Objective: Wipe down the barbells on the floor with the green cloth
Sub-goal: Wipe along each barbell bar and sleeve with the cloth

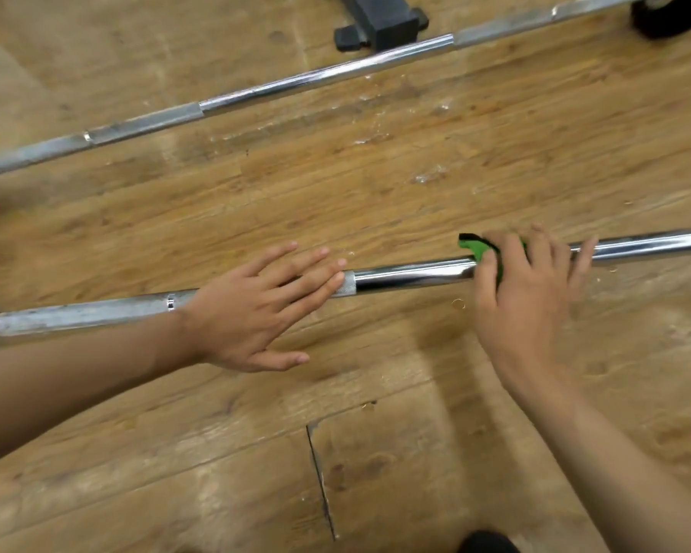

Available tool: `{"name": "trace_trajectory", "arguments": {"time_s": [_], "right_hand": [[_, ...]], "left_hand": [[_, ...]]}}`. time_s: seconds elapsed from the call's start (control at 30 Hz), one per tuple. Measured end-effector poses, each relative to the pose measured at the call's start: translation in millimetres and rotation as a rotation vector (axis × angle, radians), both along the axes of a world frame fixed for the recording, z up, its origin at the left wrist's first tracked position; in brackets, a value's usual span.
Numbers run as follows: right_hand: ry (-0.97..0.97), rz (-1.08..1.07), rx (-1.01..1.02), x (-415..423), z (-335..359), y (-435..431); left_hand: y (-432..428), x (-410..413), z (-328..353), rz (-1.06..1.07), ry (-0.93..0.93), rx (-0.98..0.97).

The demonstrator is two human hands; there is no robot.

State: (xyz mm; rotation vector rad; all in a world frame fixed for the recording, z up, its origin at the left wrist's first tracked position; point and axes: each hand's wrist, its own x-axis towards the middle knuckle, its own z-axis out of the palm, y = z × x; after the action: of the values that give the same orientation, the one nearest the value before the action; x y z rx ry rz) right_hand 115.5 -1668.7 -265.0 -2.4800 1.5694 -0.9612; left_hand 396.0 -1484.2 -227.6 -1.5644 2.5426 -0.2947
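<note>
The near barbell (407,273) is lying across the wooden floor (376,173) from the left edge to the right, its left stretch dull and scuffed, its middle bright chrome; the left hand (256,309) is reaching in from the lower left and lying flat over it, fingers straight and close together, fingertips resting on the knurled band where the dull part is meeting the shiny part, thumb held out on the near side against the floor. Beyond it, well apart and running much the same way, the far barbell (296,79) is lying untouched by either hand. Behind that bar, near the top centre, a black stand foot (383,21) is sitting on the floor. Further right along the near barbell, the green cloth (477,249) is bunched on top of the bar, a dark-edged corner poking out to the left between thumb and forefinger; the right hand (523,297) is covering the rest of it and pressing it down onto the bar, fingers spread and draped over the far side, thumb lying along the near side of the cloth; the fingertips are blurring, so I cannot tell whether they are hooking under. In the top right corner a black wheel (663,14) is resting by the end of the far barbell.
</note>
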Motion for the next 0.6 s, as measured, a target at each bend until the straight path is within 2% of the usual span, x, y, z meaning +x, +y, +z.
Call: {"name": "trace_trajectory", "arguments": {"time_s": [0.07,0.17,0.23,0.27,0.33,0.43,0.5,0.53,0.6], "right_hand": [[-0.021,-0.014,0.019,32.8,7.1,20.5],[0.011,0.291,-0.027,71.5,0.4,64.5],[0.059,0.443,-0.121,73.4,-9.0,60.3],[0.070,0.455,-0.169,68.5,-13.6,47.1],[0.032,0.345,-0.196,49.6,-19.7,14.5],[-0.104,0.087,-0.088,32.6,-13.3,-12.3],[-0.124,0.014,-0.041,53.0,-6.8,1.7],[-0.103,0.079,-0.046,67.9,-5.6,14.0],[-0.002,0.340,-0.110,90.2,-8.4,33.9]], "left_hand": [[-3.3,3.2,-1.0,0.004,-0.023,-0.014],[-9.8,8.4,0.7,0.019,-0.019,-0.012],[-12.5,12.5,0.7,0.039,-0.006,-0.007],[-14.3,14.6,0.9,0.044,-0.002,-0.005],[-20.2,17.9,2.3,0.042,0.010,0.003],[-26.0,23.5,3.2,0.055,0.017,0.007],[-30.8,27.0,2.4,0.063,0.021,0.018],[-32.8,29.2,2.5,0.069,0.022,0.022],[-35.8,32.9,2.7,0.078,0.025,0.025]]}}
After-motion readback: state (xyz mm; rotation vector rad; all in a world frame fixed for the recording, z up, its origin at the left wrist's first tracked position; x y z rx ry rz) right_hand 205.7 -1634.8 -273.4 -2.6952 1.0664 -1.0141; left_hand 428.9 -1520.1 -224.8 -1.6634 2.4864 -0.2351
